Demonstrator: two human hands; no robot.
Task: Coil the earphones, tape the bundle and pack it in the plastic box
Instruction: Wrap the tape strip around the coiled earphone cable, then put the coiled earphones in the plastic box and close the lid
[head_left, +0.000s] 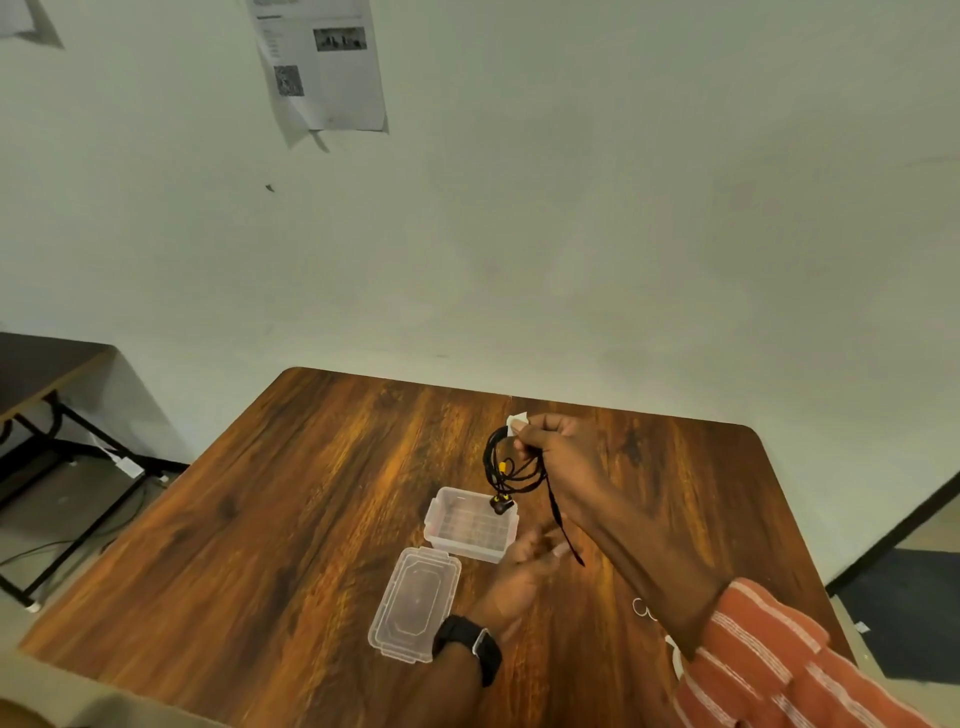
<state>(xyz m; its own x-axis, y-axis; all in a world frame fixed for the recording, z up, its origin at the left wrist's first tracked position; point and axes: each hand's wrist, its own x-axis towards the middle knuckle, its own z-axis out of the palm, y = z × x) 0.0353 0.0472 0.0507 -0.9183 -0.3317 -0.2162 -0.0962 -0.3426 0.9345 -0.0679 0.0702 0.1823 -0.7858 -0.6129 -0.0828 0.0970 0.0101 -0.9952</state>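
Note:
My right hand holds the coiled black earphones up above the table, with a small white piece of tape pinched at the fingertips. One earbud with yellow marks dangles over the far right corner of the clear plastic box, and a loose cable end hangs down by my wrist. The box stands open on the table. Its clear lid lies flat just in front of it. My left hand, with a black watch on the wrist, hovers blurred beside the box, fingers apart and holding nothing.
The wooden table stands against a pale wall. Small white ring-like objects lie near my right forearm. Another dark table with a black metal frame stands at the left. Printed paper sheets hang on the wall.

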